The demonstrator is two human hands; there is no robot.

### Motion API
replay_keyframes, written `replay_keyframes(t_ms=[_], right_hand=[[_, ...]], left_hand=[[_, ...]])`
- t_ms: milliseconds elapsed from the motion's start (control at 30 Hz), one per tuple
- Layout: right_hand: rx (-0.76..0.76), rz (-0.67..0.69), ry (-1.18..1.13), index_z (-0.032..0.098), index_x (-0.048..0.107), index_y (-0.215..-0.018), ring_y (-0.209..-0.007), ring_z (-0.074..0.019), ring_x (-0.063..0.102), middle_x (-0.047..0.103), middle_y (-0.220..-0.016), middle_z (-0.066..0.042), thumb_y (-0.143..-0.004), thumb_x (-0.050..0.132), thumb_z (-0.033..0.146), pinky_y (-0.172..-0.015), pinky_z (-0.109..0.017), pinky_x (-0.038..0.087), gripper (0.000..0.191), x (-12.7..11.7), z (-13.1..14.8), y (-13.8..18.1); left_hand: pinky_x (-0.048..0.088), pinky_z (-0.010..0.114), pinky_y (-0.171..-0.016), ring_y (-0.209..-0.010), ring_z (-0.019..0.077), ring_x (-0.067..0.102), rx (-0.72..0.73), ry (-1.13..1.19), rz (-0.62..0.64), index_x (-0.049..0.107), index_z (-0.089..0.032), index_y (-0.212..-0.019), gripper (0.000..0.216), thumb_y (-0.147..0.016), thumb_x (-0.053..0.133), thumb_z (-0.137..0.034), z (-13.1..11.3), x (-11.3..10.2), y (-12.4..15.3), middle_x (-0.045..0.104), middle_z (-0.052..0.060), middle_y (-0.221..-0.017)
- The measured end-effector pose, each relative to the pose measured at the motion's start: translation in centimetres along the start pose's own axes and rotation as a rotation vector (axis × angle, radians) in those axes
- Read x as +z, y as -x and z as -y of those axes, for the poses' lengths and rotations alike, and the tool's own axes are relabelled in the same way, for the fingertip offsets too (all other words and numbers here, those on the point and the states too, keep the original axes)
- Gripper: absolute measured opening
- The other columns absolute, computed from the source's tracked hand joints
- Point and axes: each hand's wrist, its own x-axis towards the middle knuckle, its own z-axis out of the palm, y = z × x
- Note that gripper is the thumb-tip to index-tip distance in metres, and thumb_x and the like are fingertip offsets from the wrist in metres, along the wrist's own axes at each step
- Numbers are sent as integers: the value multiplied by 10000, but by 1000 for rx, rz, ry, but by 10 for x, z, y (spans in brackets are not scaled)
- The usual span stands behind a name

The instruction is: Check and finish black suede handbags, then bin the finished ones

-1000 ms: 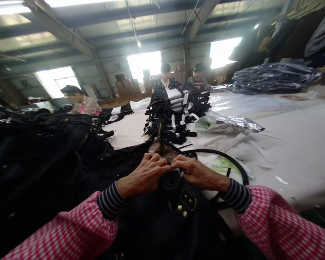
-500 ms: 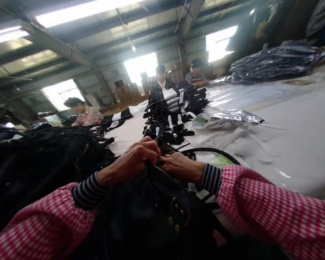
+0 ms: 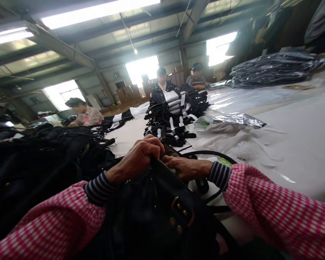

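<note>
A black leather bag (image 3: 157,213) with brass studs and a zip stands in front of me at the table's near edge. My left hand (image 3: 137,158) is curled in a fist over the bag's top edge by the zip. Just behind that edge my right hand (image 3: 185,167) lies with its fingers pressed on the bag's far side; part of it is hidden by the bag. A black strap (image 3: 213,156) loops on the table behind my right wrist.
A heap of black bags (image 3: 43,155) lies to the left. Bundled black straps with white tags (image 3: 173,115) are piled mid-table, beside crumpled plastic wrap (image 3: 230,122). Stacked wrapped goods (image 3: 273,68) sit far right. Three people work at the white table's (image 3: 300,144) far sides.
The bag has come up toward me and now stands higher. My left hand has risen over its top edge, and my right hand has slid behind it.
</note>
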Motion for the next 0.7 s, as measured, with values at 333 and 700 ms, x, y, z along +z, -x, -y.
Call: replay_keyframes(t_ms=[333,700], right_hand=[[119,285,-294,196,573,-1411,-1309,-291,477,449,-1427,-87,-669,802,114,-1134,-382,388,781,-8,-3,6],[179,277,-362,216,633,-1371,-1359,-281,459,536,-1439,-70,-757,818,331,-1154,-352,326,651,-20,-6,8]], left_hand=[[427,324,-798,-913,179,549,8,20,14,536,-157,-536,209,-668,491,-2,4,11,2,716,24,-927],[441,328,-810,-944,190,540,24,46,30,544,-164,-562,227,-650,459,27,8,3,16,711,30,-926]])
